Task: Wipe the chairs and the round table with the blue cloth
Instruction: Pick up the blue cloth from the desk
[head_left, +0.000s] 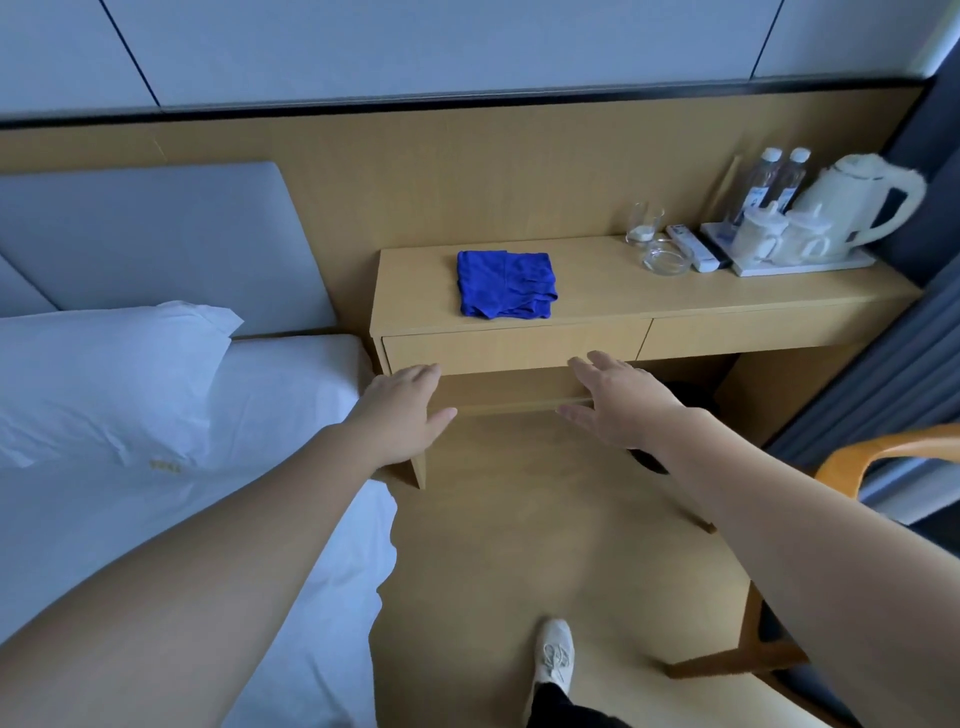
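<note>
Blue cloth (505, 285): folded to a rough square, soft, rumpled along its near edge, lying flat on the left half of the counter (597, 296).

Counter: rectangular, pale wood-grain finish, two flat drawer fronts under the top, set against a matching wall panel.

Right of the cloth, at the counter's far end:
- a clear glass (644, 223)
- a glass ashtray (666, 260)
- a white remote (691, 247)
- a white tray (810, 266) carrying two white mugs (779, 239) and a white kettle (857, 202)
- two clear water bottles (776, 176) behind the tray

Left of the cloth: a bed (291, 395) with a smooth white sheet, a creased white pillow (104, 374) and a grey padded headboard (156, 234).

Nearer than the cloth: the left hand (402, 413) and right hand (621, 402) are raised before the drawer fronts, fingers straight and spread, holding nothing, clear of the cloth.

Right of the cloth and nearer: the curved wooden arm of a chair (852, 457), partly cut off by the frame edge, with a grey curtain (857, 384) behind it.

Floor (519, 519): pale wood finish, with one white laced shoe (555, 652) on it.
</note>
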